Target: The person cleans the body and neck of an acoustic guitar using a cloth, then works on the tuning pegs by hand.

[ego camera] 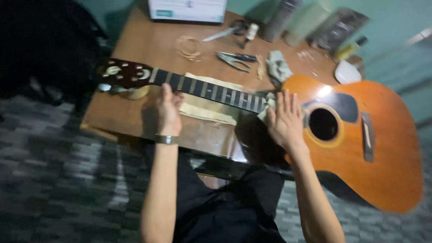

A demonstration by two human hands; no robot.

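An orange acoustic guitar [382,148] lies across a low wooden table [148,45], its dark neck [211,92] pointing left and its headstock [123,74] resting on a small round support. My left hand [165,110] sits under the neck near the headstock, fingers around it. My right hand [285,119] presses flat, fingers spread, where the neck meets the body, on a pale cloth [269,105]. No strings are visible along the fretboard. The picture is blurred.
Behind the neck lie pliers [234,58], scissors [229,30], a coil of wire [189,47], a crumpled rag [278,66], a white box [186,10] and bottles. A yellowish cloth [209,110] lies under the neck. The floor is patterned grey.
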